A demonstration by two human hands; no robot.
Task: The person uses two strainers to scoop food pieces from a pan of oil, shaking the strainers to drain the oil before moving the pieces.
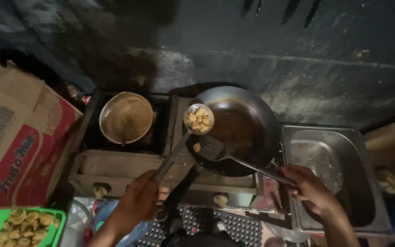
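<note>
My left hand (138, 199) grips the handle of a round slotted ladle (198, 119) that holds several golden fried pieces, lifted over the left rim of a dark wok (248, 114). My right hand (309, 187) holds the long handle of a black slotted spatula (212, 148), whose head rests inside the wok beside one fried piece (197, 147). Brown oil (234, 130) pools in the wok. The wok sits on the right burner of a stove (115, 167).
A pot of tan batter (125, 117) stands on the left burner. A steel tray (330, 160) lies to the right of the wok. A cardboard box (14, 137) is at left, a green basket of fried pieces (21, 226) at bottom left. A dark wall rises behind.
</note>
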